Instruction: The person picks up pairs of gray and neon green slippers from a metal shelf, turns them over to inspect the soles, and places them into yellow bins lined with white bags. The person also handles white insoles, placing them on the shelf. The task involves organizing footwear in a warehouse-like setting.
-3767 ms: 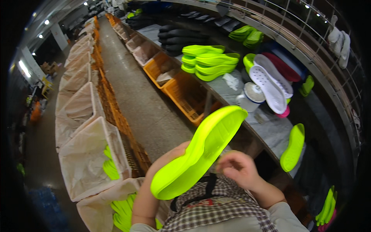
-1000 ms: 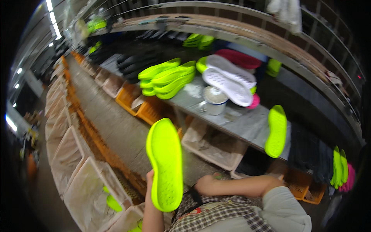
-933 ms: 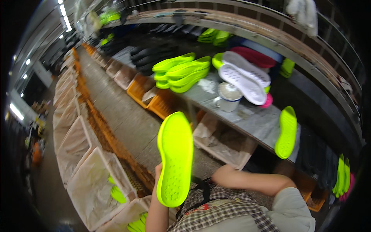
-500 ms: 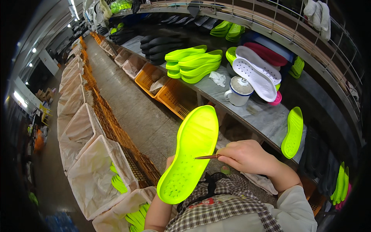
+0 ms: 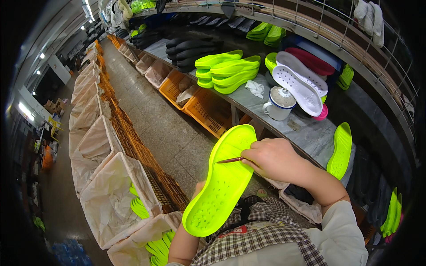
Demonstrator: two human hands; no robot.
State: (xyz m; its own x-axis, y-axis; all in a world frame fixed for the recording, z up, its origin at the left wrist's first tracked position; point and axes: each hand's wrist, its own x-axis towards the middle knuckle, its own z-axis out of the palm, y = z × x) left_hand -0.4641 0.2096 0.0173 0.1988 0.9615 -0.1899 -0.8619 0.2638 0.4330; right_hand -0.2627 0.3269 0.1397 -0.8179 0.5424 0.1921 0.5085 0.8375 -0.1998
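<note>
A neon-yellow shoe sole is held up in front of me, its hollow side facing me and its heel or toe end dotted with small pits. My left hand grips it from behind; most of those fingers are hidden by the sole. Pinched in my right hand is a thin brown pointed tool, like a slim brush or awl. Its tip lies over the middle of the sole's inner face, and my fingers are close to the sole's right edge.
On the grey bench stand stacked neon soles, black soles, a lidded white mug, a crumpled tissue and a white perforated sole. Cloth-lined bins line my left; orange crates sit under the bench.
My right hand and the tool have moved up along the sole, from near its pitted part toward its upper end. The sole has shifted slightly to the right and down.
</note>
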